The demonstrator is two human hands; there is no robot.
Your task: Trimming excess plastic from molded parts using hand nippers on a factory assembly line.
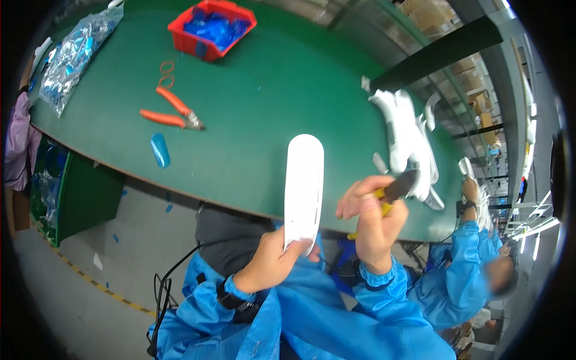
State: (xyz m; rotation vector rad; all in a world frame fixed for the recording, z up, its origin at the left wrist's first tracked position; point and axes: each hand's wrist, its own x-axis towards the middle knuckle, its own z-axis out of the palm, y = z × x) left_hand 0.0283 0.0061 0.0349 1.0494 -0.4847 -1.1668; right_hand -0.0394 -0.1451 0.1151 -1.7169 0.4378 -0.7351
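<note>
My left hand (270, 263) is closed round the lower end of a long white plastic part (303, 180) with rounded ends and narrow slots along its right side. The part points away from me, over the table's near edge. To its right, my right hand (379, 225) is closed on a black-and-yellow handled tool (398, 187). Motion blurs that tool, and its kind cannot be made out. The two hands are apart, and the tool does not touch the white part.
Orange-handled pliers (180, 114) lie spread on the green table (252, 114), near a blue film piece (160, 150). Farther off stands a red bin (207, 51) of blue pieces. A clear bag (78, 57) lies left, white parts (405, 132) right. Another person (456, 270) works at right.
</note>
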